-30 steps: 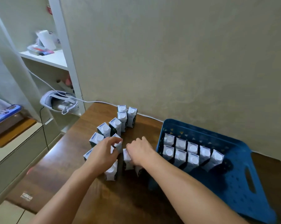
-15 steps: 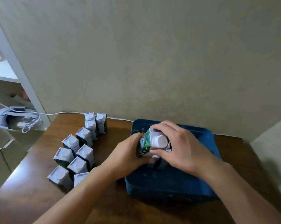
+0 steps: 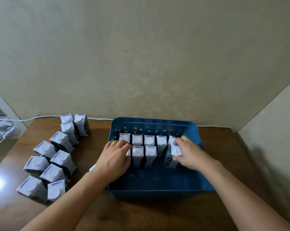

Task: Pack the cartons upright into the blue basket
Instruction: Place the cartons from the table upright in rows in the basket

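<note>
The blue basket [image 3: 157, 189] sits on the wooden table against the wall. Two rows of upright white-capped cartons [image 3: 150, 142] stand in its far half. My right hand [image 3: 189, 153] grips a carton [image 3: 174, 154] at the right end of the near row, slightly tilted. My left hand [image 3: 115, 157] lies over the carton at the left end of the near row and hides most of it; whether it holds that carton is unclear. Several loose cartons [image 3: 57, 157] stand on the table to the basket's left.
The wooden table [image 3: 141, 217] meets the wall behind and a side wall at right. A white cable [image 3: 40, 117] runs along the back edge to a white device [image 3: 0, 129] at far left. The basket's near half holds no cartons.
Both hands went from the loose cartons on the table, carried cartons over the basket, and now have lowered them into the near row. The camera has swung right.
</note>
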